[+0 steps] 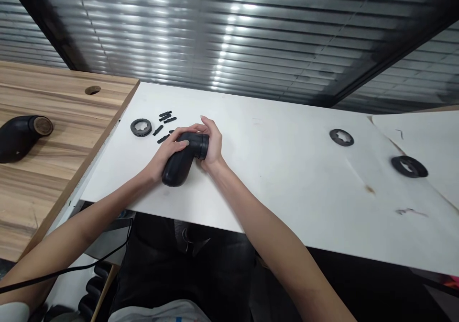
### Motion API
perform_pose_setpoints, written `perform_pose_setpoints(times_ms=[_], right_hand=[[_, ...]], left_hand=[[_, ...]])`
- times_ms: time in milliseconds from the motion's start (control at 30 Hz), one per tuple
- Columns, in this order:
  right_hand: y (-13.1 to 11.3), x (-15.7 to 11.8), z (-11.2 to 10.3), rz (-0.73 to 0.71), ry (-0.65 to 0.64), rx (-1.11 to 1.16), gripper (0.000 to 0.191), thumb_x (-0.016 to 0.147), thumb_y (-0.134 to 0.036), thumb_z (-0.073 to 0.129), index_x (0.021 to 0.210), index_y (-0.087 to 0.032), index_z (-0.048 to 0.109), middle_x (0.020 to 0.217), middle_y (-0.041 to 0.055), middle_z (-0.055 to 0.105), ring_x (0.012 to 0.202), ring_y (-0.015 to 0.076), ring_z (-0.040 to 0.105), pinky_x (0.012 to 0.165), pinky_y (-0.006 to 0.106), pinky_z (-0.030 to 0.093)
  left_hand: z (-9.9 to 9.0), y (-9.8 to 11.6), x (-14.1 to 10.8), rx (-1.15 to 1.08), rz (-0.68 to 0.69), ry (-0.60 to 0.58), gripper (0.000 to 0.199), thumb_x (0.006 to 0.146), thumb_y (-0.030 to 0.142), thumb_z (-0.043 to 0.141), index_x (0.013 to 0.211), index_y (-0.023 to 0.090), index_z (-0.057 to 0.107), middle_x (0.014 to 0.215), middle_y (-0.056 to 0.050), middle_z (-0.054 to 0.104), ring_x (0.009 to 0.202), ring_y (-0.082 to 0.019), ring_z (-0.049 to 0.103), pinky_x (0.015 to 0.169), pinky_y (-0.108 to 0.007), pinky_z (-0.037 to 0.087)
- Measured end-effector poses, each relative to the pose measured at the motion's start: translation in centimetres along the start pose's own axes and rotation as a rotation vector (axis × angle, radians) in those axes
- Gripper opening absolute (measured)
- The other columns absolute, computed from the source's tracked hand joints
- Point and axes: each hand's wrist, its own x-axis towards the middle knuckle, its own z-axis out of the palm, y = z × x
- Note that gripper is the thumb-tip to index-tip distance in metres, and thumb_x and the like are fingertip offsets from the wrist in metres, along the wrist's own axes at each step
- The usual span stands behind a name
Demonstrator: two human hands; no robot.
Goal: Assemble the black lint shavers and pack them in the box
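A firm two-handed hold

Our left hand and right hand are pressed closed around a matte black elbow-shaped rubber pipe fitting, which sits between them over a white tabletop. Left fingers wrap over its bend, while the right hand cups its round collar. A thin black cable crosses below the grip, along our left forearm. Just beyond the grip lie small black strips, and beside them a flat black notched ring. Well right of the grip are two black star-cut rings, the second by a loose white sheet. Left of the grip, a light wooden desk bears a second black elbow fitting
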Motion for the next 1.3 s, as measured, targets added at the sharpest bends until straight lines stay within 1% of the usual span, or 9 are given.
perform_pose_setpoints(times_ms=[300,433,500,633,733,867,967,1067,1300], right_hand=[[0.0,-0.3,0.5,-0.068,0.044,0.004,0.047,0.084,-0.062,0.061,0.06,-0.022,0.063,0.06,0.0009,0.056,0.058,0.0163,0.049,0.062,0.032,0.045],[0.1,-0.4,0.6,-0.047,0.034,0.04,0.047,0.085,-0.061,0.06,0.061,-0.021,0.064,0.061,0.0012,0.056,0.058,0.0164,0.051,0.063,0.032,0.046],[0.1,-0.4,0.7,-0.026,0.036,0.074,0.043,0.085,-0.057,0.059,0.06,-0.021,0.063,0.062,0.0012,0.056,0.059,0.0162,0.051,0.064,0.032,0.046],[0.1,-0.5,1.2,0.0,0.105,0.147,0.029,0.079,-0.041,0.058,0.059,-0.021,0.062,0.068,0.002,0.058,0.063,0.0163,0.053,0.065,0.03,0.047],[0.2,-0.7,1.4,0.023,0.105,0.162,0.027,0.077,-0.038,0.054,0.06,-0.02,0.064,0.069,0.0032,0.057,0.064,0.0175,0.052,0.062,0.03,0.047],[0.3,-0.9,1.4,-0.044,0.072,0.106,0.032,0.079,-0.045,0.051,0.06,-0.022,0.063,0.071,0.0043,0.058,0.066,0.0204,0.054,0.066,0.034,0.05],[0.3,-1.0,1.3,-0.157,0.061,-0.008,0.034,0.076,-0.046,0.047,0.061,-0.023,0.067,0.074,0.0058,0.065,0.075,0.024,0.059,0.076,0.036,0.052],[0.1,-1.1,1.3,-0.251,0.015,-0.116,0.036,0.073,-0.045,0.045,0.064,-0.023,0.072,0.078,0.0071,0.07,0.082,0.0264,0.062,0.081,0.037,0.052],[0.1,-1.1,1.2,-0.264,-0.003,-0.151,0.038,0.076,-0.047,0.045,0.067,-0.023,0.072,0.082,0.0073,0.072,0.086,0.0274,0.065,0.084,0.037,0.052]], left_hand=[[-0.2,-0.1,0.0,-0.018,0.002,0.007,0.037,0.092,0.043,0.062,0.123,0.025,0.074,0.142,-0.007,0.068,0.138,-0.034,0.056,0.121,-0.047,0.038],[0.1,0.0,0.0,-0.03,0.017,0.018,0.033,0.092,0.041,0.062,0.118,0.025,0.075,0.139,-0.007,0.069,0.139,-0.033,0.056,0.121,-0.046,0.039],[0.2,0.0,0.0,-0.046,0.014,0.036,0.032,0.091,0.041,0.063,0.116,0.026,0.075,0.137,-0.007,0.07,0.136,-0.033,0.058,0.119,-0.046,0.04],[0.2,-0.3,-0.1,-0.077,0.017,0.064,0.033,0.091,0.044,0.064,0.115,0.025,0.076,0.135,-0.007,0.071,0.135,-0.033,0.059,0.118,-0.046,0.042],[0.2,-0.3,-0.1,-0.091,0.032,0.068,0.034,0.09,0.045,0.064,0.115,0.025,0.076,0.138,-0.007,0.07,0.136,-0.033,0.058,0.119,-0.045,0.04],[0.3,-0.1,-0.2,-0.068,0.071,0.075,0.035,0.091,0.044,0.062,0.115,0.024,0.078,0.135,-0.007,0.072,0.133,-0.032,0.059,0.118,-0.043,0.039],[0.4,-0.1,-0.3,-0.079,0.068,0.085,0.033,0.092,0.044,0.061,0.113,0.025,0.078,0.135,-0.006,0.072,0.129,-0.031,0.061,0.115,-0.042,0.042],[0.4,-0.2,-0.3,-0.099,0.064,0.084,0.032,0.091,0.044,0.06,0.111,0.025,0.077,0.14,-0.006,0.069,0.132,-0.031,0.059,0.116,-0.042,0.042],[0.1,-0.3,0.0,-0.094,0.044,0.067,0.035,0.09,0.045,0.06,0.112,0.023,0.076,0.138,-0.008,0.069,0.133,-0.032,0.058,0.119,-0.043,0.04]])
